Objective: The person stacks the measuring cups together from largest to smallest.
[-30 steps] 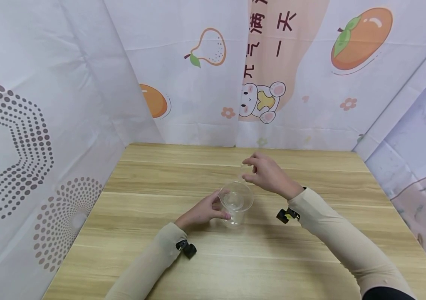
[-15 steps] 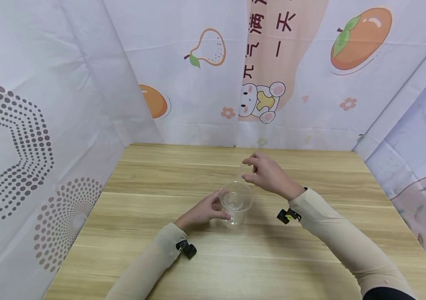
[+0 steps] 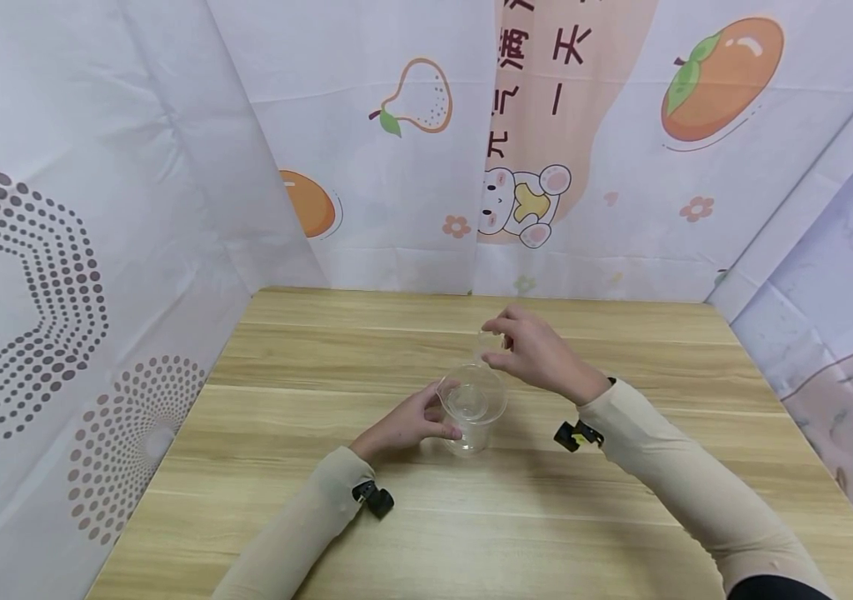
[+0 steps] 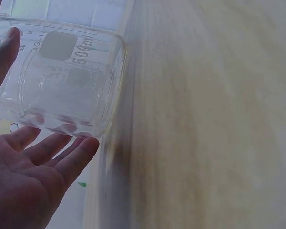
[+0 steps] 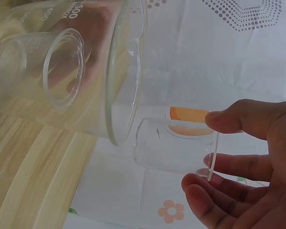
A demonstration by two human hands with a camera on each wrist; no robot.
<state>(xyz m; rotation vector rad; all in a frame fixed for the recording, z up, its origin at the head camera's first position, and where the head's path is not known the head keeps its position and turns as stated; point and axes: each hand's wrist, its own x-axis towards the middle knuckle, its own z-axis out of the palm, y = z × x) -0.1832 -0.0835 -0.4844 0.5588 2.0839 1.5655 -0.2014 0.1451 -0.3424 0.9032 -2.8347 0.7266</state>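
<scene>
A clear glass beaker (image 3: 474, 439) marked 500 ml stands upright on the wooden table, in the middle of the head view. Inside it sits a smaller clear beaker (image 5: 62, 67), also upright. My left hand (image 3: 410, 421) grips the big beaker's side, thumb in front and fingers behind, as the left wrist view also shows around the glass (image 4: 59, 45). My right hand (image 3: 539, 350) pinches the rim of a third, small clear cup-shaped vessel (image 5: 152, 152). That vessel hangs base-down just beyond and slightly above the big beaker's rim, apart from it in the right wrist view.
The wood-grain table (image 3: 306, 333) reaches to a printed white curtain (image 3: 366, 192) at the back. More curtain (image 3: 59, 208) hangs along the left side, and a patterned sheet (image 3: 846, 333) along the right. Each wrist carries a small black camera.
My right hand has shifted very slightly left with the small vessel, toward the big beaker. The left hand and the big beaker stay in place.
</scene>
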